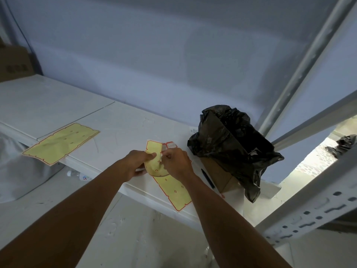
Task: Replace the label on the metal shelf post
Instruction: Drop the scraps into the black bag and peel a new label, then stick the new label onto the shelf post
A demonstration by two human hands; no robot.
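Indoors, white shelf (125, 120), blue wall (154, 55), label sheet (154, 166)

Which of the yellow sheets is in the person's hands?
The curled sheet at centre: the left hand holds it, the right hand pinches at its edge. The far-left sheet and the nearer sheet lie flat on the shelf.

Left hand (135, 163) holds a yellow label sheet (154, 159) (curled) while right hand (176, 163) pinches a label (160, 156).

Storeroom, shown by slotted metal shelf post (313, 213) and cardboard box (13, 62).
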